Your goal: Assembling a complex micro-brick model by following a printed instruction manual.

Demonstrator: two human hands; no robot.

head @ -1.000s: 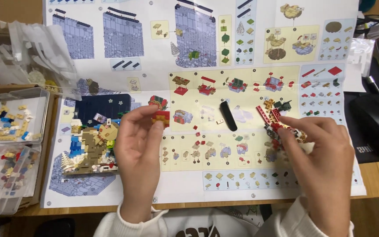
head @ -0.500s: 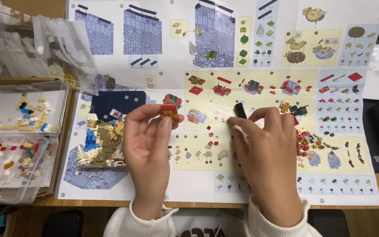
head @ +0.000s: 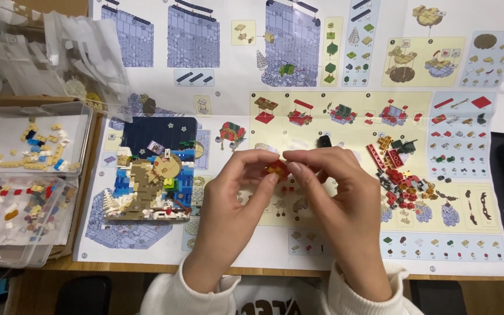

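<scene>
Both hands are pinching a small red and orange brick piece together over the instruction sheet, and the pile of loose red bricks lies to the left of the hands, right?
Not quite. In the head view the pile of loose red bricks lies to the right of the hands, not the left. The left hand and right hand do pinch the small red and orange brick piece over the instruction sheet.

Your left hand (head: 237, 192) and your right hand (head: 333, 195) are close together in the middle, fingertips almost touching. Your thumbs and pointer fingers pinch together. Both wrists bend a little, and your arms in white sleeves come up from the bottom.
</scene>
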